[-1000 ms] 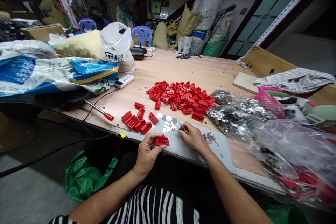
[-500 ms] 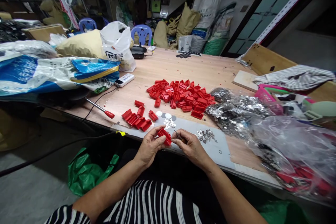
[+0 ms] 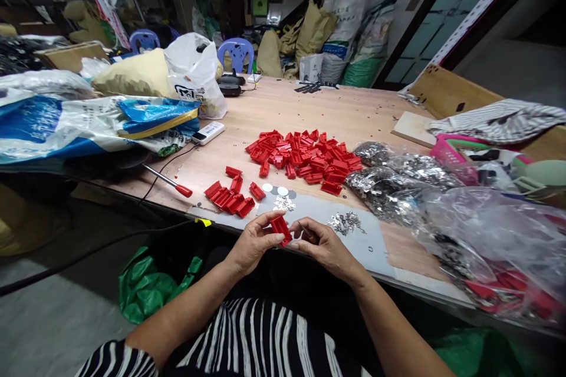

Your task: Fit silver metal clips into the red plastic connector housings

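My left hand (image 3: pixel 253 243) is closed on a small red plastic part (image 3: pixel 281 229), held just in front of the table's near edge. My right hand (image 3: pixel 323 245) is closed round a thin tool (image 3: pixel 304 231) whose tip points at the red part. A little heap of small silver metal pieces (image 3: pixel 284 204) lies on the grey mat (image 3: pixel 375 247) just beyond my hands, and a second heap (image 3: pixel 345 222) lies to the right. A big pile of the same red parts (image 3: pixel 305 157) sits mid-table, with a smaller group (image 3: pixel 230 195) at the near left.
Clear bags of silver pieces (image 3: pixel 398 182) and red parts (image 3: pixel 495 259) crowd the right side. A red-handled tool (image 3: pixel 170 181) and a white remote (image 3: pixel 207 132) lie at the left, beside blue and white sacks (image 3: pixel 88 123). A pink basket (image 3: pixel 451 156) stands at the far right.
My right hand left the silver heap on the mat and came back to the red part. My left hand tilted the part up towards the tool tip.
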### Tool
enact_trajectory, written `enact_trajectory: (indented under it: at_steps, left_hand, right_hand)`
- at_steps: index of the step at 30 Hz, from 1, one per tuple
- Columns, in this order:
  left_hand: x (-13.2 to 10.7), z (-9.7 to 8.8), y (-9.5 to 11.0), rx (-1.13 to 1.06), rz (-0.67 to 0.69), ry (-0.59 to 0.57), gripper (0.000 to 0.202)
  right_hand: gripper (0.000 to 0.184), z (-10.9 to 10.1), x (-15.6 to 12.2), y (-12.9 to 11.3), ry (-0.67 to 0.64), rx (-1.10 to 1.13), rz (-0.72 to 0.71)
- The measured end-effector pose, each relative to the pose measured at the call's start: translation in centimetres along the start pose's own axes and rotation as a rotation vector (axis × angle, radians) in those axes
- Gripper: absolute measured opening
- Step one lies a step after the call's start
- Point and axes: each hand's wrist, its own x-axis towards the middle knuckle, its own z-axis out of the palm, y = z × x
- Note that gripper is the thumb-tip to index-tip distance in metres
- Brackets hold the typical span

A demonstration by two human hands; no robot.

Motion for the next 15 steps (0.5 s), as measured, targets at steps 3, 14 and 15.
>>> enact_trajectory:
  at_steps: [3, 14, 15]
  left_hand:
    - [0.2, -0.6, -0.5, 0.134, 0.061, -0.013, 0.052]
    - [1.3, -2.5, -1.1, 0.953, 0.323, 0.051, 0.035]
    - [1.4, -2.6, -1.2, 0.984, 0.328, 0.042, 0.036]
  right_hand:
    - [0.025, -0.1, -0.4, 0.5, 0.060, -0.064, -0.014]
    - [0.020, 1.6, -1.0, 1.7, 0.129, -0.355, 0.007]
    - [0.018, 1.7, -1.0, 1.7, 0.121, -0.374, 0.007]
